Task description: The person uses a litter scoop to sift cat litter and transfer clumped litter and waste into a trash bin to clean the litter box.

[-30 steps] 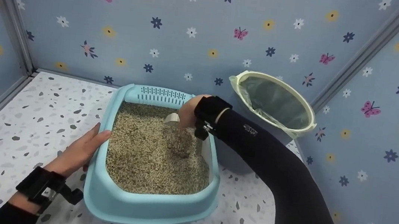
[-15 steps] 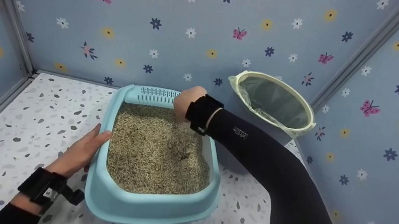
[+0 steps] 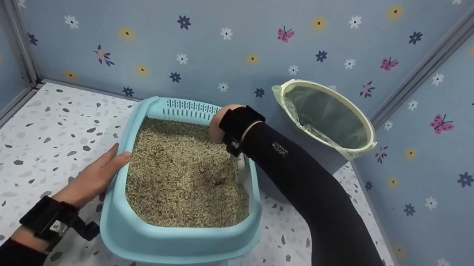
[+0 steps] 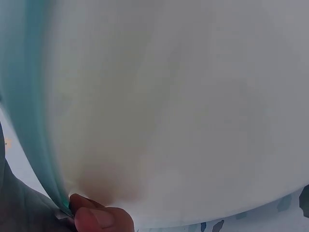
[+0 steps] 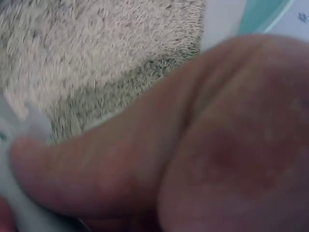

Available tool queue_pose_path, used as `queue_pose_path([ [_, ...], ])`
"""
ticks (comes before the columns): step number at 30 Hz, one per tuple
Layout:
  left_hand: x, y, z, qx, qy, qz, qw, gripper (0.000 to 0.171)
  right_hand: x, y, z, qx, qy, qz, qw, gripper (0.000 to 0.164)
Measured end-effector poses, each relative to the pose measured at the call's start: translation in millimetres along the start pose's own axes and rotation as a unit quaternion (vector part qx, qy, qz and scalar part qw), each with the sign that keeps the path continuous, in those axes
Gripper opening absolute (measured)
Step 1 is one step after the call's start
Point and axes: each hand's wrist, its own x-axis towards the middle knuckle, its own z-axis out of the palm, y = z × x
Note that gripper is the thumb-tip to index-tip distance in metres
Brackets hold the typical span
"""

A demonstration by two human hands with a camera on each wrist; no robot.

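A light blue litter box full of pale brown pellet litter stands in the middle of the head view. My left hand grips its left rim, thumb on top; curled fingertips show under the rim in the left wrist view. Over the back right of the litter, my right hand holds a pale litter scoop, whose slotted part shows below the wrist beside the box's right wall. In the right wrist view my thumb presses along its handle. A small dark hollow marks the litter's right side.
A grey bin with a cream rim and a thin greenish liner stands right behind the box, near my right forearm. Flower-patterned walls close in the back and both sides. The floor is white with grey specks.
My right hand has shifted slightly left and turned, bringing the scoop's slotted part into view at the right wall. The pellets spilling under it earlier are gone from view. My left hand stays put.
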Motion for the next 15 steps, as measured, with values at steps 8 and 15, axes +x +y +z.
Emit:
queue_pose_path([
  [8, 1.0, 2.9, -1.3, 0.015, 0.003, 0.003, 0.9999, 0.080, 22.2, 18.2, -0.6, -0.185, -0.114, -0.155, 0.964, 0.040],
  [15, 0.9, -1.6, 1.7, 0.010, 0.005, 0.005, 0.9999, 0.078, 28.3, 25.5, 3.8, -0.351, -0.111, -0.264, 0.891, 0.050],
])
